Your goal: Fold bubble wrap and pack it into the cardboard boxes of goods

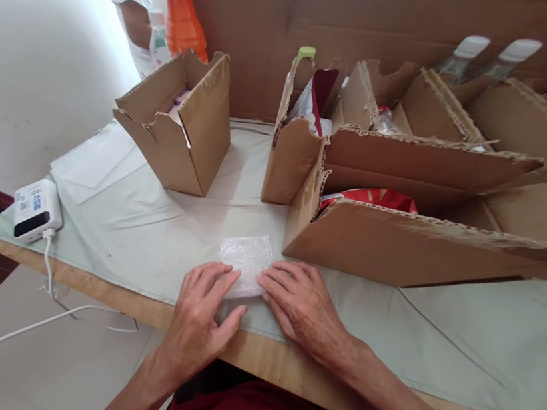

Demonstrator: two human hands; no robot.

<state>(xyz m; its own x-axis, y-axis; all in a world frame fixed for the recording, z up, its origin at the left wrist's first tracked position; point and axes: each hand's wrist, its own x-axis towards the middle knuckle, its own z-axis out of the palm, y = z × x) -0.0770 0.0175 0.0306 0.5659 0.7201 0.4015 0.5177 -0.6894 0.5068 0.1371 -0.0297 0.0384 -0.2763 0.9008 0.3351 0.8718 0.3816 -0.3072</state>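
A small sheet of bubble wrap lies flat on the pale cloth near the table's front edge. My left hand rests on its near left corner, fingers stretched out flat. My right hand lies flat at its near right corner, fingertips touching the wrap. Neither hand grips anything.
An open cardboard box stands at the back left. Large cardboard boxes with dividers fill the right, holding a red packet and bottles. A white power bank with a cable sits at the left edge. Another person stands behind with an orange bottle.
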